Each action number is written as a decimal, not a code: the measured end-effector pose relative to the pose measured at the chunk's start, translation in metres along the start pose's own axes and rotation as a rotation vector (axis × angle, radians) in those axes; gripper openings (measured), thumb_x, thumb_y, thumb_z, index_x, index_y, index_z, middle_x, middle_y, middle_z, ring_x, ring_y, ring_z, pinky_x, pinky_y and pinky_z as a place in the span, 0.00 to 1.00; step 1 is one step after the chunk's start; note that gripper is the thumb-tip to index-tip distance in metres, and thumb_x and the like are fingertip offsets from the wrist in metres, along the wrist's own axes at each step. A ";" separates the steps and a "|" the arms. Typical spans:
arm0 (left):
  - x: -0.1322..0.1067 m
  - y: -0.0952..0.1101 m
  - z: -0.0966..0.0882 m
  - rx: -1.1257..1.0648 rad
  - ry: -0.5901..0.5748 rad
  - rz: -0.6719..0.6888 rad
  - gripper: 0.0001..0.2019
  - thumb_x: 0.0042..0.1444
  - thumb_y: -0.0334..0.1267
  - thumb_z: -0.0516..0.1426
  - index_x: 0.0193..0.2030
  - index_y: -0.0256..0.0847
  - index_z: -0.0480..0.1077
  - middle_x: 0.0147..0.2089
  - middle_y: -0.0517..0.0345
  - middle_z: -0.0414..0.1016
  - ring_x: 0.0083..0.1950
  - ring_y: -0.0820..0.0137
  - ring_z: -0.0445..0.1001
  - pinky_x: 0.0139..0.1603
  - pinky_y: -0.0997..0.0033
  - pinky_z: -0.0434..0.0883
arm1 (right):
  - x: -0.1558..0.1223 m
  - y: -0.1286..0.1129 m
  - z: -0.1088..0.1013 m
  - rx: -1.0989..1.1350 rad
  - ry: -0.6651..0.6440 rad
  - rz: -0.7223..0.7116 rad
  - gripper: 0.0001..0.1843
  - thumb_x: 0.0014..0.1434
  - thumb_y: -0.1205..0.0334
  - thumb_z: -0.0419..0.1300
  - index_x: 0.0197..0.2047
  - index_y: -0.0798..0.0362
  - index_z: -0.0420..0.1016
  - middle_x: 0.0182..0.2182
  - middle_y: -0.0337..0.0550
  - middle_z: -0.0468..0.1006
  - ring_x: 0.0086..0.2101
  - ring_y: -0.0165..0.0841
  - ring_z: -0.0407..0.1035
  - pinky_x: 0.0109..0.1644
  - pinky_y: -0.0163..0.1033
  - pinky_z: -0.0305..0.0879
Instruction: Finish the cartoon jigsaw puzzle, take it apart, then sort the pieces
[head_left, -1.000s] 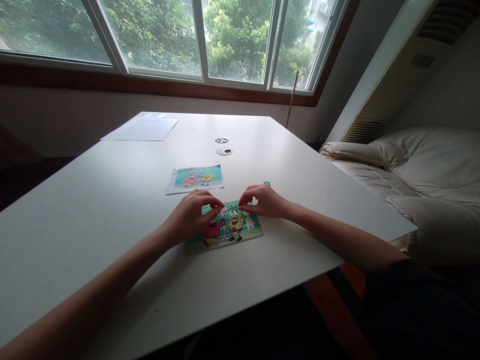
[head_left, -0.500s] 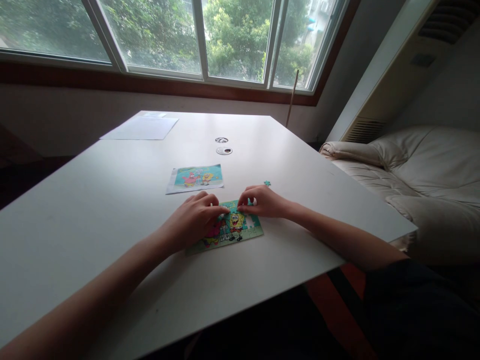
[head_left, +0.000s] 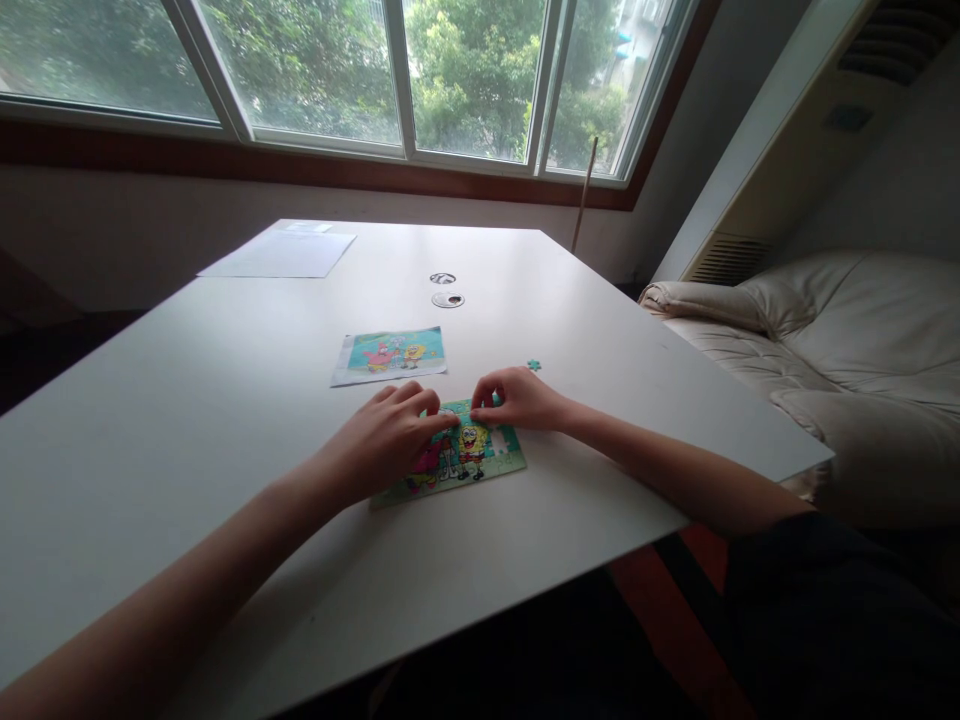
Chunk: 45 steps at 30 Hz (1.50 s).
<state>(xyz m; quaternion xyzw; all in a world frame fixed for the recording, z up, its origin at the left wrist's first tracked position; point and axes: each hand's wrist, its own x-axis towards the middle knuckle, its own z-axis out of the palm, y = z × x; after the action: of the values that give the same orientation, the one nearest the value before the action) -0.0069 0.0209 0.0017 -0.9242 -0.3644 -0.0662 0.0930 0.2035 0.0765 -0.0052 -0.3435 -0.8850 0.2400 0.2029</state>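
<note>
Sleeve [head_left: 795,570], dark: at the near right, above the elbow of the right arm.
Table [head_left: 225,400], white, flat-topped: spreads from the near edge back toward the window.
Jigsaw puzzle [head_left: 472,465], one, with pink and yellow cartoon figures: lies flat near the table's close edge, between both hands. Long axis running left to right, right end slightly farther off.
White gap [head_left: 500,440], in the right part of the puzzle: lies just on the near side of the right hand, well nearer to it than to the left.
Left hand [head_left: 390,437]: covers the puzzle's left part; fingers curled, index reaching in toward the middle. Cannot tell if holding a piece.
Right hand [head_left: 523,398]: over the far edge, right of centre; thumb and index bent into a narrow pinch, tips at the puzzle. Cannot tell if gripping anything.
Loose piece [head_left: 534,365], teal: rests on the table just beyond the right hand, well apart from the left.
Picture sheet [head_left: 390,355], with similar figures: lies flat beyond the left hand.
Round fittings [head_left: 448,300], two: set one behind the other.
White sheet [head_left: 277,255]: at the far left corner.
Sofa [head_left: 870,320], cream: beside the table, right.
Stick [head_left: 584,195], thin: leans beneath the window [head_left: 472,80].
</note>
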 end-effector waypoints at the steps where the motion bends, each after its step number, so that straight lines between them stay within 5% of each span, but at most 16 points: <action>1: 0.000 0.000 0.000 -0.001 -0.004 0.000 0.15 0.55 0.29 0.48 0.46 0.47 0.68 0.38 0.53 0.68 0.38 0.64 0.64 0.38 0.64 0.63 | 0.000 0.000 0.000 0.000 -0.010 0.015 0.06 0.47 0.61 0.60 0.29 0.55 0.75 0.23 0.35 0.72 0.23 0.22 0.60 0.27 0.28 0.52; 9: 0.001 0.001 -0.003 0.003 -0.025 0.005 0.17 0.55 0.28 0.48 0.48 0.49 0.67 0.38 0.52 0.68 0.40 0.63 0.64 0.39 0.62 0.63 | -0.001 -0.004 -0.001 -0.113 0.017 -0.047 0.05 0.49 0.62 0.60 0.29 0.54 0.74 0.26 0.37 0.74 0.29 0.26 0.64 0.36 0.32 0.54; 14: -0.007 -0.012 0.000 -0.090 0.006 -0.009 0.17 0.56 0.29 0.47 0.48 0.51 0.68 0.39 0.54 0.69 0.40 0.65 0.65 0.40 0.62 0.64 | -0.008 0.004 -0.022 -0.093 0.011 -0.081 0.06 0.50 0.61 0.59 0.29 0.54 0.73 0.25 0.37 0.74 0.30 0.27 0.64 0.37 0.33 0.56; 21: -0.018 -0.029 -0.001 -0.211 0.065 -0.076 0.13 0.58 0.38 0.48 0.45 0.46 0.70 0.41 0.53 0.70 0.42 0.64 0.66 0.42 0.61 0.66 | -0.021 0.034 -0.071 -0.049 -0.313 0.025 0.11 0.50 0.56 0.59 0.32 0.55 0.74 0.28 0.40 0.74 0.29 0.27 0.63 0.32 0.32 0.58; 26: -0.020 -0.026 -0.005 -0.299 -0.033 -0.102 0.20 0.52 0.52 0.52 0.51 0.49 0.66 0.48 0.52 0.67 0.46 0.61 0.67 0.45 0.59 0.66 | -0.024 0.046 -0.085 -0.050 -0.455 0.159 0.17 0.46 0.51 0.61 0.35 0.55 0.73 0.28 0.41 0.72 0.28 0.27 0.63 0.29 0.31 0.58; 37: -0.021 -0.021 -0.010 -0.325 -0.102 -0.111 0.29 0.44 0.58 0.55 0.53 0.52 0.64 0.51 0.52 0.66 0.49 0.58 0.66 0.49 0.56 0.64 | -0.019 0.079 -0.076 -0.191 -0.026 0.192 0.16 0.52 0.57 0.56 0.43 0.54 0.73 0.30 0.41 0.73 0.28 0.26 0.64 0.34 0.32 0.58; 45: -0.021 -0.022 -0.012 -0.318 -0.145 -0.114 0.29 0.44 0.58 0.55 0.54 0.51 0.63 0.52 0.51 0.65 0.50 0.58 0.65 0.49 0.56 0.63 | -0.018 0.076 -0.065 -0.246 0.038 0.203 0.13 0.48 0.57 0.59 0.36 0.53 0.76 0.28 0.39 0.73 0.27 0.26 0.63 0.31 0.30 0.56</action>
<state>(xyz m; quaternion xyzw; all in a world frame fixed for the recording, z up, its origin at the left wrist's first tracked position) -0.0382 0.0202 0.0117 -0.9076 -0.4066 -0.0613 -0.0850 0.2887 0.1315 0.0011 -0.4579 -0.8644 0.1428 0.1507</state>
